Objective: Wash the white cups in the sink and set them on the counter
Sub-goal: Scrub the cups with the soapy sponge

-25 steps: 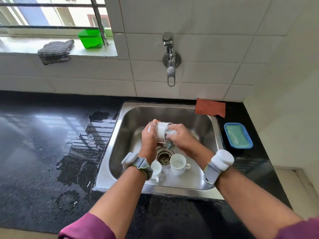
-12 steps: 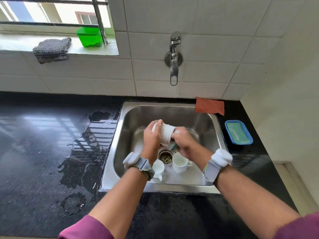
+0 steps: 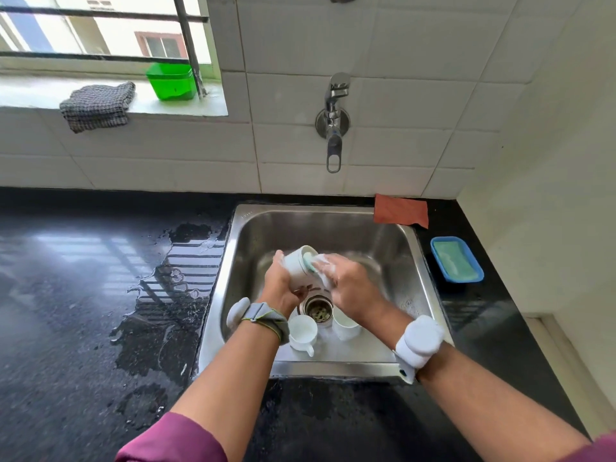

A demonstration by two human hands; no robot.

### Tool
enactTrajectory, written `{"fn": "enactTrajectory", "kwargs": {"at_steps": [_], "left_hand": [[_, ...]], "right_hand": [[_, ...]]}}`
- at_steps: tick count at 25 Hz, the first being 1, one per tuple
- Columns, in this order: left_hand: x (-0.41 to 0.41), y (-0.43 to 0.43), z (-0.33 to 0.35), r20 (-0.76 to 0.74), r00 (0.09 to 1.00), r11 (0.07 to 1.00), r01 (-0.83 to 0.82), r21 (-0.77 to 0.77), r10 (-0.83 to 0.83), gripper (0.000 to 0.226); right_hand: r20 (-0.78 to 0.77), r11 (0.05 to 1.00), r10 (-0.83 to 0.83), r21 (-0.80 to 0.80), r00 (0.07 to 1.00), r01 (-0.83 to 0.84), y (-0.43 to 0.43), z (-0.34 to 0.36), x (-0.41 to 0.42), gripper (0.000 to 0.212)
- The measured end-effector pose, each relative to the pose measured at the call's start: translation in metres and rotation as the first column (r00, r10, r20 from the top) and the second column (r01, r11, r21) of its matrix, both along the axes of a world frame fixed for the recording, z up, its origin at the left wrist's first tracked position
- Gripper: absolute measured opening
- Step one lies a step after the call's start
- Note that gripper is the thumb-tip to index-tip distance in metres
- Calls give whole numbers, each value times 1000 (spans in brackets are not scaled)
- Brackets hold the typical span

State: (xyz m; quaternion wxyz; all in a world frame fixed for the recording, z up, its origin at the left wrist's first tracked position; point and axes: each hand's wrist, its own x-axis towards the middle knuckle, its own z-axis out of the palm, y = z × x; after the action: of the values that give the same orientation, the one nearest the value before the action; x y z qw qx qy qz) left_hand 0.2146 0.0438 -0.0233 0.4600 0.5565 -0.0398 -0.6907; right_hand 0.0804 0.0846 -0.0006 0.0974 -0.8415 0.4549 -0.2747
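L hand [image 3: 281, 288] fingers curl round a tilted white cup [image 3: 297, 270] over the sink [image 3: 333, 228], R hand [image 3: 350, 285] soapy fingers grip a green scrub pad [image 3: 310, 261] at its rim, w/ second cup [image 3: 301, 330] & third cup [image 3: 345, 325] below the fingers, flanking the drain [image 3: 318, 310].

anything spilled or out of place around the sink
Yes: a puddle of water is spread over the black counter just left of the sink. An orange-brown cloth overlaps the sink's back right corner. The white cup in the left hand and the sponge in the right hand look normal.
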Motion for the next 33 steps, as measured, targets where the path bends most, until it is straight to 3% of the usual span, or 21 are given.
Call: {"fn": "enactTrajectory", "kwargs": {"at_steps": [2, 5, 7, 9, 11, 13, 17, 20, 22, 25, 29, 31, 33], "left_hand": [[2, -3, 4, 33, 999, 999, 25, -32, -24, 40], [-4, -7, 13, 42, 996, 990, 77, -121, -73, 45], [-6, -7, 12, 228, 969, 972, 144, -183, -101, 40], [-9, -3, 9, 407, 909, 937, 213, -276, -87, 34], [-12, 0, 4, 461, 886, 891, 246, -382, -46, 35], [-12, -3, 8, 438, 898, 899, 213, -384, -26, 38], [3, -12, 16, 232, 973, 963, 82, -256, -21, 43], [2, -11, 18, 206, 978, 976, 81, -204, -38, 51], [-2, -9, 20, 254, 964, 971, 130, -200, -77, 53], [-6, -4, 20, 286, 947, 940, 222, -260, -145, 54], [-7, 2, 20, 217, 968, 942, 185, -279, -126, 49], [-5, 1, 23, 91, 994, 963, 83, -255, -61, 52], [-5, 0, 23, -3, 1000, 966, 20, -257, -21, 55]], "right_hand": [[-79, 984, -64, -171, 995, 49, 5, 0, 0, 34], [-228, 975, -47, -223, 973, -5, 11, 3, 8, 40], [-322, 953, -18, -292, 947, -81, 2, 8, 9, 34], [-290, 989, -28, -150, 957, -16, -14, 18, 9, 35], [-215, 996, -58, 57, 975, 72, -34, 27, 4, 39], [-166, 994, -49, 85, 985, 64, -37, 27, 5, 38], [-253, 962, 150, -185, 956, -200, -6, 15, 6, 39], [-283, 950, 153, -223, 947, -220, -15, 23, 4, 37], [-184, 972, 181, -118, 966, -205, -26, 33, 6, 30], [75, 967, 137, 205, 988, -150, -46, 44, 1, 32], [354, 792, -164, 603, 921, -91, -64, 48, -14, 35], [447, 776, -282, 627, 849, -73, -59, 38, -14, 37], [406, 823, -372, 560, 834, 95, -55, 27, -7, 41]]}}
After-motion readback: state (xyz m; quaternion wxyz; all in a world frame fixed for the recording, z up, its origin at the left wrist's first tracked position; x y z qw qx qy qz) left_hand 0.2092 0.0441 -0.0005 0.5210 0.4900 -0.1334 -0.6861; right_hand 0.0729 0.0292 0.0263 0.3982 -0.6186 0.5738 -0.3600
